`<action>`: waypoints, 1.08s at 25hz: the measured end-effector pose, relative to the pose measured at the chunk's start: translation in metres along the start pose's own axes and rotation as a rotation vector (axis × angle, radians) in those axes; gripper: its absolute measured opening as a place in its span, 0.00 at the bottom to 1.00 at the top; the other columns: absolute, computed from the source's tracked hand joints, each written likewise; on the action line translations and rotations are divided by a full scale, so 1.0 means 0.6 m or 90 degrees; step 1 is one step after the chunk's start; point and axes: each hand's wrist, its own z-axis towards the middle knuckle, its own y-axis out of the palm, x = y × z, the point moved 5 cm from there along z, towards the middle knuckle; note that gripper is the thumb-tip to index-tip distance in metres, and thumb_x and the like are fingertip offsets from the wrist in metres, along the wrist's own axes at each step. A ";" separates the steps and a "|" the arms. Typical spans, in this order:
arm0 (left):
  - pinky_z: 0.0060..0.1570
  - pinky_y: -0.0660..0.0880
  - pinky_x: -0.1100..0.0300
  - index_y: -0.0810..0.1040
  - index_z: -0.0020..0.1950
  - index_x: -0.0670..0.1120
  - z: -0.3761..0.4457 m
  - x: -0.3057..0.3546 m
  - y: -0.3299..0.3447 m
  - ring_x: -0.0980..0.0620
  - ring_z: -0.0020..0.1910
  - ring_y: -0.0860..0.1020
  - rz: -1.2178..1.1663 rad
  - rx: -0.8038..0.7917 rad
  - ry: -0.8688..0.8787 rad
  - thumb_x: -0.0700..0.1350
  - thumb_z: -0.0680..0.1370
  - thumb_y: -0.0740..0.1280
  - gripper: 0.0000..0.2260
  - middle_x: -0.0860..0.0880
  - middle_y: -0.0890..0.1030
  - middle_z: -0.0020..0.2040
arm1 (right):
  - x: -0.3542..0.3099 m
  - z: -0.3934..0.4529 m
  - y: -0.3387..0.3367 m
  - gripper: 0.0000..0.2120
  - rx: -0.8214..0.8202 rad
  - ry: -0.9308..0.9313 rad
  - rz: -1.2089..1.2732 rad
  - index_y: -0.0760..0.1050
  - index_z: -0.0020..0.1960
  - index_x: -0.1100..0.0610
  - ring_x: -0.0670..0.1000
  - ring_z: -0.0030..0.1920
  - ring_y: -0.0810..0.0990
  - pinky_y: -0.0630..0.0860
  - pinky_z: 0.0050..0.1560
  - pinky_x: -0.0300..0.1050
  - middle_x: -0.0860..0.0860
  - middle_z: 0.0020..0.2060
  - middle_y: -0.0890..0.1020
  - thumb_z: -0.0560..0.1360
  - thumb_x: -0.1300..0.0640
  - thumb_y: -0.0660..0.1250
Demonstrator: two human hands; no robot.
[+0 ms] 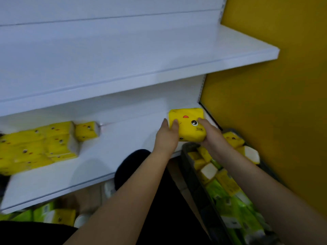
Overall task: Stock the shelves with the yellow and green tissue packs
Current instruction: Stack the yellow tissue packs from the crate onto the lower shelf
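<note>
The yellow tissue pack (187, 125) sits over the right end of the lower shelf (109, 156), gripped between the left hand (167, 135) and the right hand (210, 132), fingers curled over its top edge and thumbs on its printed face. It looks light, soft and slick in its plastic wrap, so a grip on the short ends seems best. More yellow packs (35, 145) crowd the shelf's left end, and a crate (198, 190) of yellow and green packs stands below right.
</note>
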 end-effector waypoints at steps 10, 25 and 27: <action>0.57 0.77 0.42 0.68 0.69 0.41 0.092 -0.200 -0.348 0.34 0.61 0.74 -0.155 0.230 -0.199 0.54 0.84 0.49 0.22 0.37 0.74 0.64 | 0.060 0.077 0.421 0.24 -0.208 0.023 -0.407 0.67 0.70 0.55 0.57 0.58 0.78 0.81 0.49 0.50 0.55 0.64 0.74 0.78 0.44 0.62; 0.64 0.72 0.48 0.72 0.66 0.42 0.288 -0.584 -0.483 0.41 0.61 0.75 -0.493 0.365 -0.502 0.57 0.69 0.62 0.30 0.40 0.76 0.63 | 0.357 0.311 0.757 0.22 -0.238 0.191 -0.603 0.68 0.68 0.59 0.57 0.54 0.75 0.75 0.62 0.53 0.56 0.60 0.74 0.78 0.50 0.64; 0.59 0.73 0.52 0.72 0.64 0.41 0.292 -0.583 -0.480 0.43 0.56 0.76 -0.593 0.360 -0.451 0.49 0.74 0.66 0.21 0.41 0.75 0.60 | 0.375 0.329 0.763 0.24 -0.222 0.168 -0.621 0.68 0.69 0.59 0.56 0.52 0.73 0.74 0.63 0.52 0.57 0.59 0.73 0.78 0.47 0.64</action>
